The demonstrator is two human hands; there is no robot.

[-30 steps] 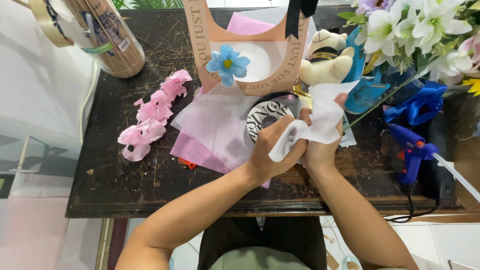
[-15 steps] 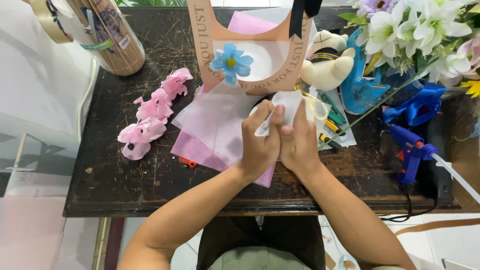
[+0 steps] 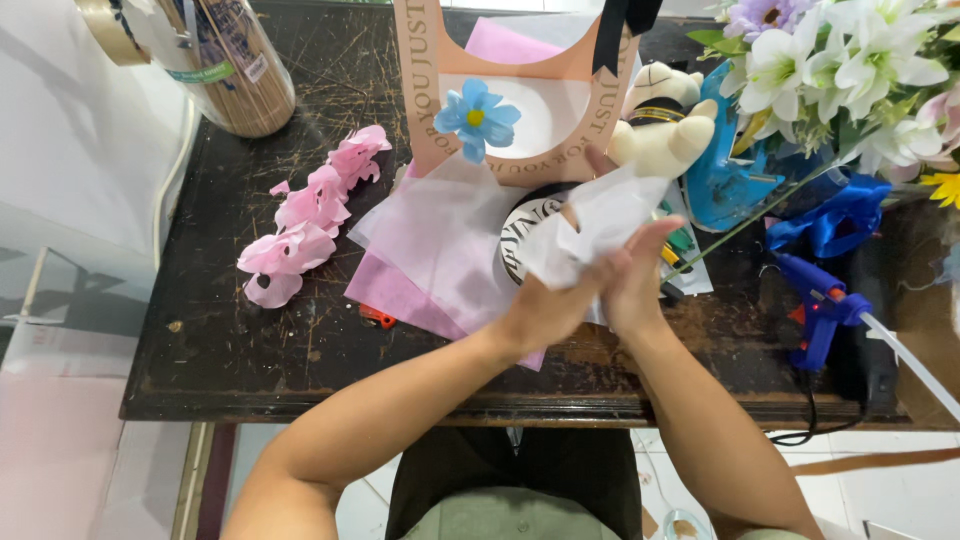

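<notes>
Tissue sheet (image 3: 590,225) pressed between left hand (image 3: 550,305) and right hand (image 3: 635,285) palms.

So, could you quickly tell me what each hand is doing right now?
Left hand: closed on the white tissue paper.
Right hand: pressed against the same paper, pinching it.

Tissue paper (image 3: 590,225) thin, matt, creased; table (image 3: 240,330) dark wood, scratched, worn; glue gun (image 3: 820,310) glossy blue plastic.

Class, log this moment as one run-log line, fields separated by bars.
left hand: pressed to right, gripping white tissue sheet | right hand: gripping same sheet | nearby: pink paper flowers, blue glue gun
</notes>
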